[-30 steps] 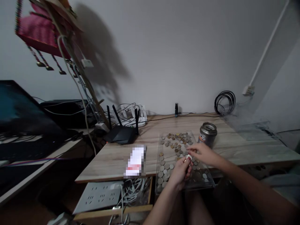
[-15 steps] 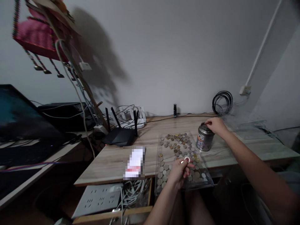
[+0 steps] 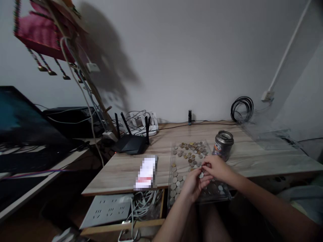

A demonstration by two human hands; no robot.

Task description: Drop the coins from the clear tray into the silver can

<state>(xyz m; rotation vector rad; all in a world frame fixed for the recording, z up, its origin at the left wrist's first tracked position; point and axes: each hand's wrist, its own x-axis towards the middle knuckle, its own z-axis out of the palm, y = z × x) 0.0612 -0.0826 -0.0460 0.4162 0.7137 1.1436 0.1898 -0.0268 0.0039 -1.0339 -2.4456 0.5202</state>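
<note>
My left hand (image 3: 193, 185) is turned palm up over a clear plastic tray (image 3: 169, 188), a silver coin (image 3: 201, 175) held at its thumb and fingers. My right hand (image 3: 216, 167) meets it from the right, thumb and fingertips pinched together just above that coin; whether they grip one of their own I cannot make out. Many silver and gold-toned coins (image 3: 193, 146) lie in the tray, larger ones along its left side, and some are hidden under my hands. A metallic coin tin (image 3: 223, 144) with a slotted lid stands behind my right hand.
A phone (image 3: 146, 171) lies left of the tray, with a black router (image 3: 132, 144) behind it. Below is an open drawer with a power strip (image 3: 107, 208) and white cables (image 3: 145, 205). Coiled black cable (image 3: 242, 109) and a clear plastic box (image 3: 267, 134) are at the back right.
My right hand has left the tin's lid and moved left and down to my left hand. My left hand still holds a coin over the tray, its fingers more extended.
</note>
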